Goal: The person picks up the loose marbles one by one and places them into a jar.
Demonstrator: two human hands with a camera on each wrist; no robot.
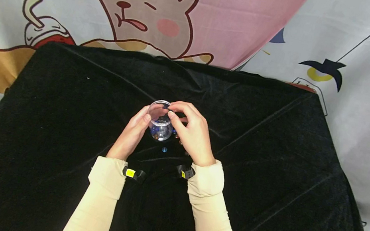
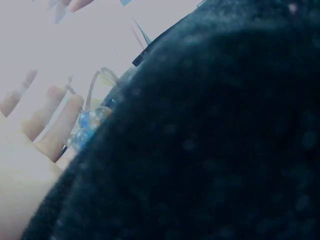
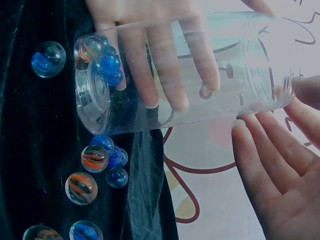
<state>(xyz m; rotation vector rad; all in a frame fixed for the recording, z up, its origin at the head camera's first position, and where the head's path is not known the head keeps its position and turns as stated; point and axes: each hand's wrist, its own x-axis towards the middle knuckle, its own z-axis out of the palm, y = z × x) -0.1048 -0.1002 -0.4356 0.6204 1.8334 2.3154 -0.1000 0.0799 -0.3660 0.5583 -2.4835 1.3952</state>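
A clear jar [image 3: 170, 112] stands upright on the black cloth, several blue and orange marbles [image 3: 110, 67] at its bottom. My left hand [image 1: 132, 131] holds it from the left, with the fingers [image 3: 165, 75] behind the wall, visible through it. At the jar's mouth, my right hand [image 1: 194, 131] has its thumb and fingertips at the right side of the rim, pinching it. Close by on the cloth lie loose marbles, among them a blue one [image 1: 164, 150] in front and an orange-striped one [image 3: 81, 188]. The left wrist view is washed out; blurred marbles [image 2: 90, 125] show near the left fingers.
Black cloth [image 1: 268, 185] covers the table on all sides of the jar. Behind it hangs a printed curtain [image 1: 251, 17] with cartoon animals. Each wrist wears a dark strap; the left strap [image 1: 133, 173] has a yellow tag.
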